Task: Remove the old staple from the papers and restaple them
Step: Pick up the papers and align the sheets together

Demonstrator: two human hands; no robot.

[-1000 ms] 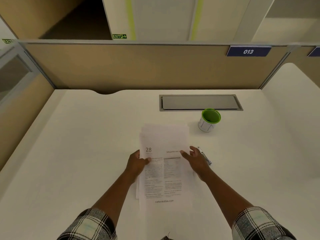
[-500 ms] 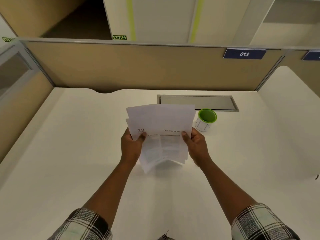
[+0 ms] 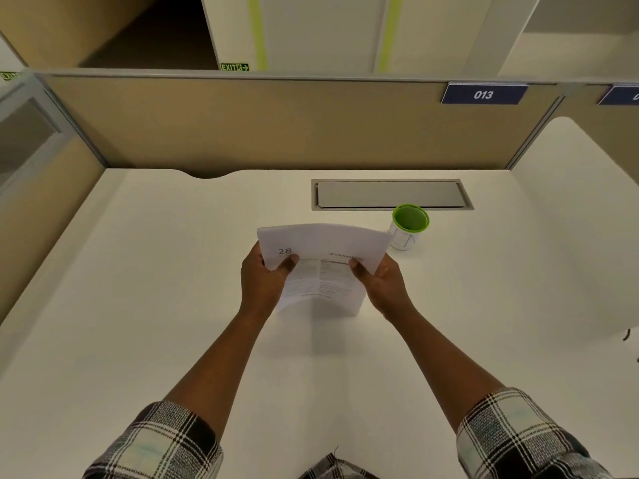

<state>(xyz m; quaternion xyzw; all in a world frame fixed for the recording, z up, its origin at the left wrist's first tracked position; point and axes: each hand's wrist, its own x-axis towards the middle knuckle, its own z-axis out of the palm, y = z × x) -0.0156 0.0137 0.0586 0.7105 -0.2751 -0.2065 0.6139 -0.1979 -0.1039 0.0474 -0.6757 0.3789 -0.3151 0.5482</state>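
A stack of printed white papers (image 3: 323,252), with "28" at the top left of the front page, stands upright on the desk (image 3: 155,288), its bottom edge resting on the surface. My left hand (image 3: 261,281) grips the stack's left side, thumb on the front page. My right hand (image 3: 383,286) grips the right side the same way. The top of the stack bows away from me. No staple or stapler shows in this frame.
A white cup with a green rim (image 3: 409,226) stands just right of the papers' top corner. Behind it a grey cable hatch (image 3: 392,194) is set into the desk. Tan partitions (image 3: 259,126) enclose the back and left.
The papers lay flat on the desk a second ago. Both hands picked them up and stood them on their bottom edge. The pen-like object seen beside my right hand is no longer visible.
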